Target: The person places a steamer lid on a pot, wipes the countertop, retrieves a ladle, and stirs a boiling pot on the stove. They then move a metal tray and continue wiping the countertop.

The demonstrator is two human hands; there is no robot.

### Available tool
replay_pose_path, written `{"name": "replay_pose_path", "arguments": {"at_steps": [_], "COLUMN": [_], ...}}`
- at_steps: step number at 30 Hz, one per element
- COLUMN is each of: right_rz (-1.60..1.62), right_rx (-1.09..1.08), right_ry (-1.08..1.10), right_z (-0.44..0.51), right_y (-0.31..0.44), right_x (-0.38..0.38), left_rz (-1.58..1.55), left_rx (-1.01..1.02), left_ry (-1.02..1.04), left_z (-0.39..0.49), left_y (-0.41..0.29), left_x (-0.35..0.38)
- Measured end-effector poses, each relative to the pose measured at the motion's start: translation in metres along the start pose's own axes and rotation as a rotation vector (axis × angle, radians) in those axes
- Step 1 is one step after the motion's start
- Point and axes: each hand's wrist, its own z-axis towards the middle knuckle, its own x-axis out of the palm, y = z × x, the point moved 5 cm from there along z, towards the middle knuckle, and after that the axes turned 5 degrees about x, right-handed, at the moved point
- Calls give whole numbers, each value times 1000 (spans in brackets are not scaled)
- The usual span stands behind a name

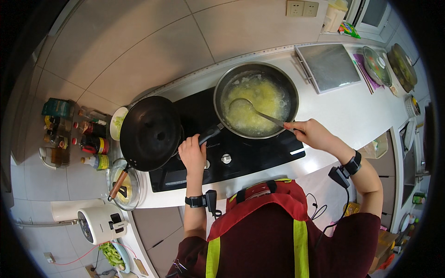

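Note:
My left hand (192, 153) is wrapped around the black handle (210, 133) of a deep metal pan (294, 100) on the hob. Inside the pan is pale yellow, bubbly liquid (266, 93), with whitish froth near its edge. My right hand (314, 133) grips a metal ladle (269, 118) by its handle over the pan's near right rim. The ladle's bowl dips into the yellow contents and is partly hidden by them. Left of my left hand, a dark wok (149, 128) with a wooden handle (119, 184) sits over the hob's left side.
The black glass hob (253, 163) has control knobs (226, 158) at its front. Sauce bottles (94, 144), a glass bowl (135, 194) and a white cooker (99, 224) stand left. A metal-topped box (328, 66) and a lidded pot (377, 66) are on the right counter.

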Motion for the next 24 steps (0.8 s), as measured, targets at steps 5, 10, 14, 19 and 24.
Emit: {"name": "replay_pose_path", "arguments": {"at_steps": [5,10,14,19,24], "right_rz": [-235,141,497,598,524], "right_rx": [-26,82,264,416,474], "right_ry": [-105,-12,140,254,251], "right_z": [-15,-22,-23,-25,-19], "right_y": [-1,-11,-18,-19,-25], "right_x": [0,-6,0,-5,-11], "left_rz": [-3,-5,1,2,9], "left_rx": [6,-3,-7,-1,6], "left_ry": [-1,10,20,11,4], "left_z": [0,1,0,0,-1], "left_y": [0,0,0,1,2], "left_x": [-1,-1,-1,0,2]}}
